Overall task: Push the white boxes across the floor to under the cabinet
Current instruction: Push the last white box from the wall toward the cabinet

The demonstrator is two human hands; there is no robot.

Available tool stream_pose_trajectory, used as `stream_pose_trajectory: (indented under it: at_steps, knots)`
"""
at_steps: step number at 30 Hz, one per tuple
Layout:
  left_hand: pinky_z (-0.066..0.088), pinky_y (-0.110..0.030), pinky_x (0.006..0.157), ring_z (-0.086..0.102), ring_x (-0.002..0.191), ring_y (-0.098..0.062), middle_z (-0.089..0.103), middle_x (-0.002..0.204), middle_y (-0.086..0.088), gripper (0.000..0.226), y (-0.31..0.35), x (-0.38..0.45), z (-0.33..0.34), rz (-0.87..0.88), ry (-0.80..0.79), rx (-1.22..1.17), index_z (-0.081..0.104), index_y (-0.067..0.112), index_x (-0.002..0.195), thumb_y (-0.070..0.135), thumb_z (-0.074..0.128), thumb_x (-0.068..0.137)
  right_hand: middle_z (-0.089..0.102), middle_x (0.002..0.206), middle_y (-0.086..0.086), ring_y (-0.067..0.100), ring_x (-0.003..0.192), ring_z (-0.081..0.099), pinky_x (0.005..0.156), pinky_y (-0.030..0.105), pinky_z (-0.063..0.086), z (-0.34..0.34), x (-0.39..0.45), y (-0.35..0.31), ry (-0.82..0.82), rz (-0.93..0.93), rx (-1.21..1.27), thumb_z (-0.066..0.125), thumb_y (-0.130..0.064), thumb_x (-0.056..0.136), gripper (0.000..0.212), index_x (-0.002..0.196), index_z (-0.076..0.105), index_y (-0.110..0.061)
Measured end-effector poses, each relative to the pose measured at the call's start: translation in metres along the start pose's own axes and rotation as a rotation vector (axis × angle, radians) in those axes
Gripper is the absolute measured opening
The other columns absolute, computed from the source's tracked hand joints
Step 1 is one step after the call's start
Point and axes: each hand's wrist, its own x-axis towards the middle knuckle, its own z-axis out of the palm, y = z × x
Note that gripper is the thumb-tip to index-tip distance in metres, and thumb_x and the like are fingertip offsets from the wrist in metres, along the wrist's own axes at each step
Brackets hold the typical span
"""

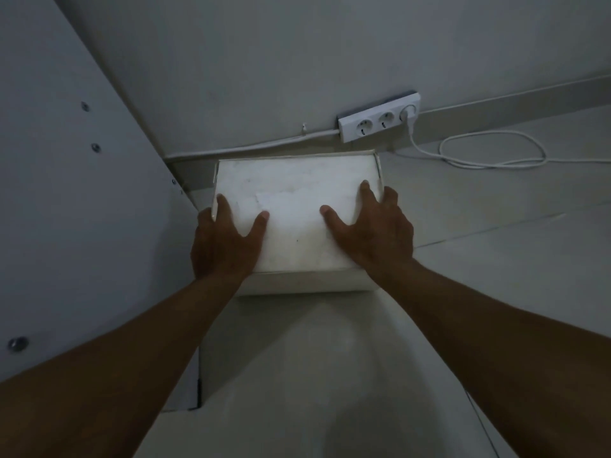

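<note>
A pale floor [496,292] fills the lower and right parts of the frame in dim light. Two bare forearms reach up from the bottom corners to a white box [294,209] at frame centre. The left hand [224,239] lies on the box's left side, thumb spread over the top, fingers wrapped over the left edge. The right hand [373,229] mirrors it on the right edge, thumb on top. A grey cabinet panel [76,193] with screws stands at left. Beyond the box runs the wall, with a triple socket strip [380,117] and a looped white cable [489,153] at upper right.
</note>
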Motion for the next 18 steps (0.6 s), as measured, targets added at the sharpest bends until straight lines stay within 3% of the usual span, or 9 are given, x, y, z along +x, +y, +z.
stream_pose_trajectory:
  at_steps: [6, 18]
  knots:
    - [0.038, -0.047, 0.106, 0.036, 0.136, -0.036, 0.031, 0.152, -0.013, 0.087, 0.009, -0.029, -0.030, 0.078, 0.047, -0.079, 0.019, 0.024, 0.154, 0.071, 0.044, 0.085, 0.022, 0.157, 0.013, 0.035, 0.135, 0.040, 0.104, 0.044, 0.040, -0.035, -0.042, -0.003, 0.129, 0.035, 0.004, 0.042, -0.079, 0.084, 0.089, 0.154, 0.023, -0.026]
    - [0.034, -0.043, 0.109, 0.034, 0.139, -0.030, 0.028, 0.155, -0.010, 0.090, 0.017, -0.118, -0.072, 0.224, -0.044, -0.194, 0.020, 0.026, 0.154, 0.076, 0.043, 0.083, 0.024, 0.156, 0.012, 0.033, 0.136, 0.039, 0.104, 0.046, 0.039, -0.091, -0.154, 0.014, 0.279, 0.208, -0.038, 0.044, -0.080, 0.083, 0.089, 0.152, 0.026, -0.027]
